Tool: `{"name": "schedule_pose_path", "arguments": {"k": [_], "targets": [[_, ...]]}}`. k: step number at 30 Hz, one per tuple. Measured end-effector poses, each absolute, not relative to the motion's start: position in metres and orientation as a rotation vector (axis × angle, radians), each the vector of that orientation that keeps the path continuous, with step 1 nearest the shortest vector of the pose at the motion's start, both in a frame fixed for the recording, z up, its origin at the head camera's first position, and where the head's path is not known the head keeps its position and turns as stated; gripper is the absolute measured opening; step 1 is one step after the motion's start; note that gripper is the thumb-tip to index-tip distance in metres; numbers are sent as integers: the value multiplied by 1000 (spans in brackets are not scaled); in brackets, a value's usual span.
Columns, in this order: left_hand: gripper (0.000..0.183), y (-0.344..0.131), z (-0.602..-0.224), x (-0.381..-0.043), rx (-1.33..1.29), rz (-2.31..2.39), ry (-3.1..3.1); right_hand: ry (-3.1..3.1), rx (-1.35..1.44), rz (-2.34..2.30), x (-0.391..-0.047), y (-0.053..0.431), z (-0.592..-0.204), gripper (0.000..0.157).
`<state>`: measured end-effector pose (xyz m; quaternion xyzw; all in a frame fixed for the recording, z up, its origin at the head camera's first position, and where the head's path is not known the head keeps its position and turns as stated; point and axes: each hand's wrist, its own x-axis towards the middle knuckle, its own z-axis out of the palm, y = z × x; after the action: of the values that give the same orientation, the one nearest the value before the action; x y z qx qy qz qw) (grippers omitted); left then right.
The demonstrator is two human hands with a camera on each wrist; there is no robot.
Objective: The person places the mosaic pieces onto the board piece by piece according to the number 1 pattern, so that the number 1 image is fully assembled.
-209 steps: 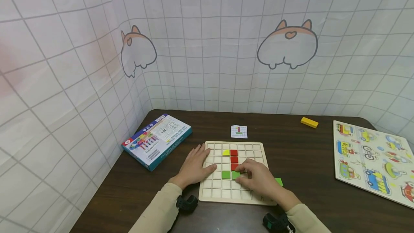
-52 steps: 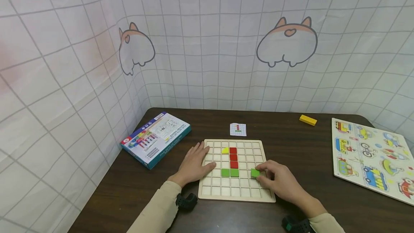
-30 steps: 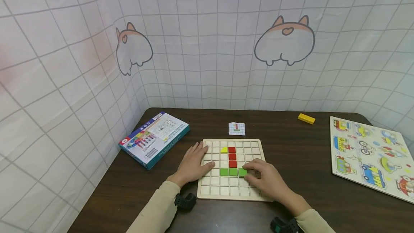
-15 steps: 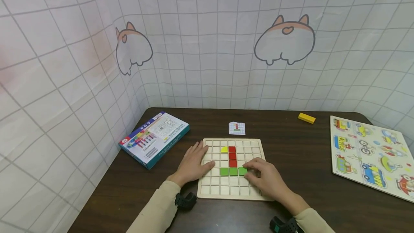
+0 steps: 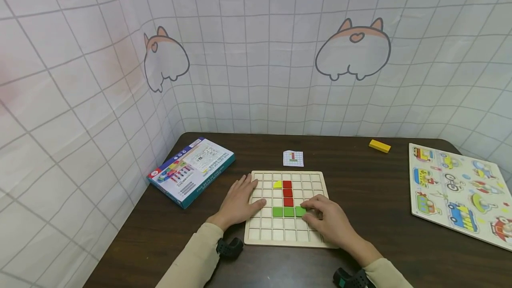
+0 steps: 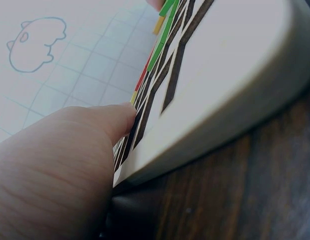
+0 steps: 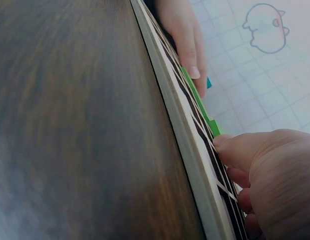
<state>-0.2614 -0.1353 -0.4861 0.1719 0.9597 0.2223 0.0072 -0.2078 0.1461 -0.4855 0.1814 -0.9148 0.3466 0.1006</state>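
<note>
A wooden grid board lies on the table in the head view. My left hand rests flat on its left edge, fingers straight. Near the middle, red square tiles form a column beside a yellow rounded tile. Below them, green square tiles make a row. At the row's right end, my right hand pinches a green square tile between thumb and fingers. In the right wrist view that green tile sits slightly higher than its neighbours, by the thumb tip.
A pattern card lies behind the board. On the left is a boxed game; at the far right lies a picture puzzle board. A yellow block sits near the table's back edge. A grid-patterned curtain surrounds the table.
My right hand let go of an earlier green tile, took another from the board's right side and carried it left to the row's end. Over the last second it stays there; the left hand stays put.
</note>
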Motion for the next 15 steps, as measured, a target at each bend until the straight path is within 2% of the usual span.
{"name": "schedule_pose_path", "arguments": {"k": [15], "targets": [[74, -135, -487, -262, 540, 699, 3000, -2707, 529, 1052, -207, 146, -485, 25]]}}
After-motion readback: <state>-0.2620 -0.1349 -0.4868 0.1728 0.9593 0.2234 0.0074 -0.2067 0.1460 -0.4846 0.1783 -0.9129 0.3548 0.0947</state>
